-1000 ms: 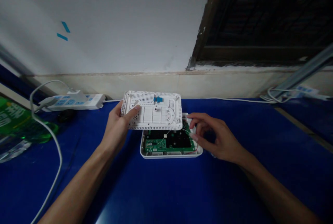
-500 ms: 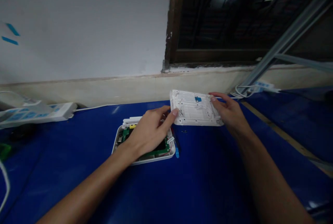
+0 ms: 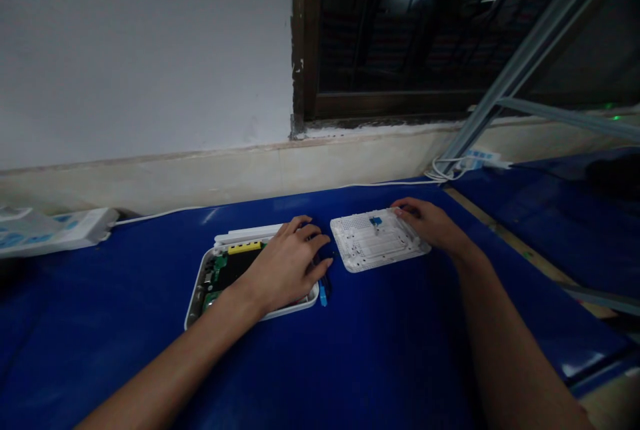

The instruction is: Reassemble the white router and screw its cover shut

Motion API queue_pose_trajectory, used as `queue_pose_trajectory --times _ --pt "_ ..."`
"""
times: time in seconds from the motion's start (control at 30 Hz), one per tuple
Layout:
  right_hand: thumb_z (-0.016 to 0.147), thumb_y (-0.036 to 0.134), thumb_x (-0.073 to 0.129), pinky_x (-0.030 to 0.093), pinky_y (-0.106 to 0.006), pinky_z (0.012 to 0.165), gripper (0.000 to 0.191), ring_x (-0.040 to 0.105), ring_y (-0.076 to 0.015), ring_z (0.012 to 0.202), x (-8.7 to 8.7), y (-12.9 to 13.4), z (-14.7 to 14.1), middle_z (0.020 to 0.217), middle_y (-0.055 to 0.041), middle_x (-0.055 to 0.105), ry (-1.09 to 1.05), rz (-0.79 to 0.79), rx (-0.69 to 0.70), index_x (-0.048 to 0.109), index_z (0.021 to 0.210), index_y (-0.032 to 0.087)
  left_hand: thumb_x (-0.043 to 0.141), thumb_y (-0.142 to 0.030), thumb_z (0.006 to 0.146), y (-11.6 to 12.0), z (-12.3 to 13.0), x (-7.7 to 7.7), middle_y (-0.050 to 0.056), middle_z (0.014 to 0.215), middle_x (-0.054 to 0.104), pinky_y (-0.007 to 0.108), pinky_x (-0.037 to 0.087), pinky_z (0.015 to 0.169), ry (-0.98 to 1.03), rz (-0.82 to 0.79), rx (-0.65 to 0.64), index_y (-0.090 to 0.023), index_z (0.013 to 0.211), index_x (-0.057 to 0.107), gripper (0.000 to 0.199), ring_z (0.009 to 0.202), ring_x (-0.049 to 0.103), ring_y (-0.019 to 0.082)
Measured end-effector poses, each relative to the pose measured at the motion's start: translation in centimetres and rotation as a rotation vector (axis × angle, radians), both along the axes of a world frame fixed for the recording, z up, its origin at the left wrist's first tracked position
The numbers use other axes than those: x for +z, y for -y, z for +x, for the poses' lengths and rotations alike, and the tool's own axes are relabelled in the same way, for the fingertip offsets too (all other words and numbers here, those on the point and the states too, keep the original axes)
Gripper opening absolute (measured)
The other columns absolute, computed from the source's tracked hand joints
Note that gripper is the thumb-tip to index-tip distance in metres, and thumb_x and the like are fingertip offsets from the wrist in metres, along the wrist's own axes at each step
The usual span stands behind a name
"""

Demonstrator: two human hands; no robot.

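Cover (image 3: 380,245) lower, circuit board (image 3: 219,270) in case (image 3: 295,309).

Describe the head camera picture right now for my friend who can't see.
A person's right hand grips the edge of a white, hole-dotted cover at a blue table. Their left hand is over an open white case with a green circuit board inside.

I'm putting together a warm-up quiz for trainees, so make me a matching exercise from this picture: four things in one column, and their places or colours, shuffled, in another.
Column one:
1. Left hand
2. Right hand
3. Perforated cover
4. Strip along the far side of the open casing

Column two:
A. White, with a small blue piece on it
B. At the cover's far right corner
C. Yellow
D. Over the casing

Pairs: 1-D, 2-B, 3-A, 4-C
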State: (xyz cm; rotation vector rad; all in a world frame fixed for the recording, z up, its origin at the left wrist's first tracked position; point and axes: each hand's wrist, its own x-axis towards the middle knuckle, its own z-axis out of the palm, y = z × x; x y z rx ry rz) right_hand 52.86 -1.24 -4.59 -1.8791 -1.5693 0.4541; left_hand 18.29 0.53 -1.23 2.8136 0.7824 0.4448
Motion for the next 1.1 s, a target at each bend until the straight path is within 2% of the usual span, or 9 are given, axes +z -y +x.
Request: queue_pose_trajectory --times 0.2,0.27,0.33,0.37,0.47,0.63,0.8,0.97,1.1 --pt "0.082 0.043 0.065 0.050 -0.034 0.066 0.034 0.065 -0.0223 0.072 0.7 0.0 -1.1 0.088 -0.0098 0.073 0.127 0.064 -0.046 0.075 0.102 0.017 0.056 -0.039 0.100 0.7 -1.5 0.7 0.016 0.132 0.065 0.053 0.035 0.117 0.071 -0.003 0.017 -0.015 0.133 0.065 0.042 0.137 0.044 0.035" --pt "0.079 0.047 0.069 0.049 -0.036 0.070 0.042 0.063 -0.0235 0.075 1.6 0.0 -2.2 0.093 -0.0118 0.072 0.178 0.154 -0.101 0.073 0.108 0.016 0.053 -0.041 0.102 0.8 -2.7 0.9 0.015 0.135 0.064 0.053 0.036 0.117 0.086 0.008 0.053 -0.017 0.135 0.064 0.043 0.138 0.043 0.034" --pt "0.083 0.047 0.068 0.048 -0.035 0.072 0.036 0.062 -0.0221 0.077 2.7 0.1 -4.3 0.092 -0.0101 0.071 0.227 0.301 -0.105 0.073 0.102 0.016 0.050 -0.043 0.102 0.9 -4.1 0.9 0.015 0.138 0.062 0.053 0.038 0.116 0.070 0.024 0.097 -0.017 0.137 0.062 0.045 0.139 0.042 0.033" --pt "0.085 0.044 0.068 0.047 -0.032 0.070 0.031 0.061 -0.0197 0.072 3.3 0.2 -5.7 0.087 -0.0073 0.071 0.220 0.342 -0.040 0.072 0.099 0.018 0.050 -0.045 0.102 1.0 -4.9 0.9 0.015 0.139 0.061 0.053 0.038 0.116 0.054 0.030 0.110 -0.017 0.138 0.061 0.046 0.139 0.043 0.033" --pt "0.089 0.040 0.067 0.042 -0.026 0.061 0.023 0.059 -0.0139 0.061 4.4 1.0 -10.8 0.077 -0.0004 0.069 0.150 0.190 0.278 0.071 0.101 0.021 0.055 -0.057 0.097 1.2 -7.0 0.5 0.012 0.149 0.053 0.057 0.038 0.116 -0.011 0.030 0.135 -0.025 0.148 0.051 0.060 0.142 0.040 0.035" --pt "0.085 0.026 0.071 0.038 -0.025 0.063 0.015 0.061 -0.0145 0.068 4.1 2.5 -16.8 0.077 0.0006 0.068 0.249 0.028 0.511 0.068 0.099 0.021 0.065 -0.076 0.080 1.7 -9.7 -0.7 0.012 0.162 0.037 0.068 0.035 0.114 -0.110 0.020 0.136 -0.034 0.161 0.027 0.099 0.146 0.034 0.043" --pt "0.083 0.022 0.069 0.036 -0.028 0.066 0.015 0.062 -0.0170 0.072 3.8 3.0 -17.8 0.079 -0.0011 0.068 0.321 -0.028 0.509 0.067 0.097 0.020 0.067 -0.072 0.081 1.9 -10.8 -1.3 0.012 0.162 0.037 0.065 0.037 0.115 -0.084 0.005 0.142 -0.031 0.155 0.041 0.088 0.147 0.032 0.041" --pt "0.082 0.025 0.070 0.034 -0.030 0.065 0.021 0.063 -0.0215 0.075 3.7 3.2 -18.5 0.082 -0.0041 0.070 0.420 -0.076 0.418 0.070 0.103 0.021 0.070 -0.070 0.080 1.9 -11.5 -1.2 0.011 0.158 0.042 0.062 0.038 0.115 -0.055 0.004 0.114 -0.029 0.151 0.046 0.085 0.146 0.034 0.039" --pt "0.078 0.024 0.073 0.037 -0.031 0.065 0.028 0.063 -0.0214 0.074 3.4 2.9 -18.9 0.080 -0.0045 0.072 0.328 -0.085 0.312 0.073 0.106 0.019 0.070 -0.071 0.079 1.9 -11.9 -1.3 0.011 0.158 0.042 0.061 0.039 0.114 -0.061 0.008 0.112 -0.029 0.151 0.045 0.087 0.145 0.034 0.038"
